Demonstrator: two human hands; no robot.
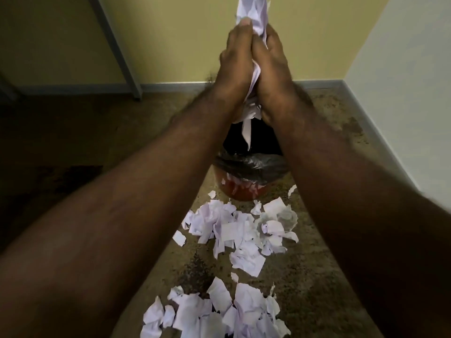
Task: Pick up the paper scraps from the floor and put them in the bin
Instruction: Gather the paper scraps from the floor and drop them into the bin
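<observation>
Pressed together palm to palm, my left hand [233, 62] and my right hand [271, 67] clamp a bunch of pale paper scraps [251, 13]. The bunch sticks out above my fingertips, and a strip of it hangs down below my wrists. Both hands are raised over the red bin [246, 191], which has a black bag liner [251, 164] and stands on the floor ahead. My forearms hide part of the bin's opening. Several more torn scraps [241, 230] lie in a heap just in front of the bin, and another heap [214, 313] lies nearer to me.
The floor [317, 276] is speckled brown. A yellow wall with a grey skirting board [170, 85] runs behind the bin, and a white wall [402, 81] closes the right side. A grey furniture leg [122, 50] stands at the back left.
</observation>
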